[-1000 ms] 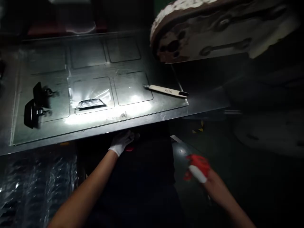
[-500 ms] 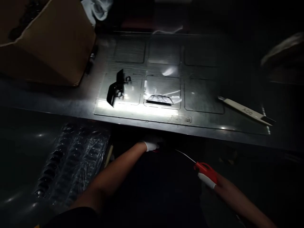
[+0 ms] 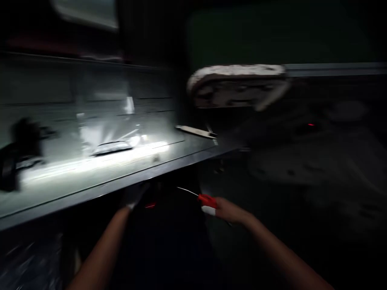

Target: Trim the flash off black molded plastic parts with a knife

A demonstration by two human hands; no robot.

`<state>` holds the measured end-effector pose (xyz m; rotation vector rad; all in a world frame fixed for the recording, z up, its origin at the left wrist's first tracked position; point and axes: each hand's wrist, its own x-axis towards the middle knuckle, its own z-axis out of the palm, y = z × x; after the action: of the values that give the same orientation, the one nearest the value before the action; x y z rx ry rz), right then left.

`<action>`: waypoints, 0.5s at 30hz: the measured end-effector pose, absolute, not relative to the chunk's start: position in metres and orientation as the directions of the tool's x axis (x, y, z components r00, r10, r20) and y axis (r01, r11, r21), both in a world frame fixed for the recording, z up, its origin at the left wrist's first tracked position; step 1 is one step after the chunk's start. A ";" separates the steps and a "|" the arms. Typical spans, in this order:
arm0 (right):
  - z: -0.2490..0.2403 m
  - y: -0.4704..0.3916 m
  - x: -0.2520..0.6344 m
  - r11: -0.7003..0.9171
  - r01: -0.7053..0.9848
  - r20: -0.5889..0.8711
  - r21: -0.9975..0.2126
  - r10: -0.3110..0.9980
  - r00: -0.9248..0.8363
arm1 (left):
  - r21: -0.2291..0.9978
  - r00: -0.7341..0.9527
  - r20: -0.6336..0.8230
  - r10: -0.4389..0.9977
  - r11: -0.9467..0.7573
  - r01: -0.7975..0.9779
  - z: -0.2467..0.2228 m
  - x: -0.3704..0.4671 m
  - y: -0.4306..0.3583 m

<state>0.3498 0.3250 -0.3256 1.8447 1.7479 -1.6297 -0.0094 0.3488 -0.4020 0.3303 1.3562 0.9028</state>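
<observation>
The view is dark and smeared by motion. My left hand (image 3: 134, 195), in a pale glove, reaches under the front edge of the metal table (image 3: 99, 189), next to a small red glow (image 3: 150, 205); its fingers are lost in shadow. Lower right of it, my right hand (image 3: 225, 211) is closed around a red-and-white object (image 3: 207, 203). A thin white strand (image 3: 187, 190) runs from that object toward my left hand.
On the lit tabletop lie a black part (image 3: 15, 155) at the left, a clear bag with a dark piece (image 3: 111, 146) in the middle, and a slim white tool (image 3: 196, 131) near the right corner. A large pale, brown-stained shape (image 3: 236, 86) hangs beyond the table.
The camera has swung right and the picture has blurred. The cardboard box has left the view and the large pale shape is back. Both hands stay below the table edge.
</observation>
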 end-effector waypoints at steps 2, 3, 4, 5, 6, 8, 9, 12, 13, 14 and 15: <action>-0.320 0.325 0.380 -0.373 0.757 -0.701 -0.537 0.697 -0.155 | 0.690 0.077 -0.689 0.721 0.684 -0.234 -0.400 0.002 0.350; -0.317 0.325 0.395 -0.385 0.745 -0.671 -0.545 0.733 -0.112 | 0.698 0.127 -0.681 0.721 0.692 -0.182 -0.398 0.007 0.348; -0.312 0.325 0.408 -0.388 0.731 -0.630 -0.562 0.773 -0.074 | 0.707 0.169 -0.673 0.720 0.694 -0.141 -0.393 0.012 0.344; -0.307 0.325 0.418 -0.379 0.716 -0.575 -0.586 0.818 -0.038 | 0.712 0.207 -0.667 0.716 0.694 -0.109 -0.386 0.015 0.337; -0.303 0.327 0.426 -0.359 0.703 -0.508 -0.614 0.862 -0.004 | 0.711 0.244 -0.662 0.709 0.696 -0.095 -0.376 0.019 0.329; -0.296 0.335 0.433 -0.286 0.684 -0.350 -0.671 0.936 0.048 | 0.691 0.299 -0.643 0.705 0.702 -0.171 -0.352 0.025 0.313; -0.295 0.342 0.432 -0.242 0.677 -0.269 -0.695 0.961 0.068 | 0.669 0.313 -0.618 0.721 0.691 -0.272 -0.338 0.029 0.305; -0.304 0.369 0.422 -0.139 0.649 -0.095 -0.748 0.990 0.103 | 0.560 0.250 -0.461 0.852 0.498 -0.663 -0.297 0.040 0.294; -0.312 0.380 0.417 -0.131 0.645 -0.066 -0.753 0.990 0.123 | 0.525 0.211 -0.399 0.892 0.411 -0.746 -0.286 0.042 0.293; -0.320 0.390 0.411 -0.139 0.649 -0.048 -0.748 0.987 0.157 | 0.498 0.180 -0.345 0.921 0.342 -0.797 -0.276 0.044 0.294; -0.330 0.399 0.404 -0.162 0.661 -0.038 -0.733 0.979 0.198 | 0.479 0.151 -0.301 0.942 0.286 -0.830 -0.268 0.044 0.295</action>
<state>0.4044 0.3994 -0.3300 2.8046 2.2547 -1.0477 0.0440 0.2949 -0.2679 0.2188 0.6084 1.2859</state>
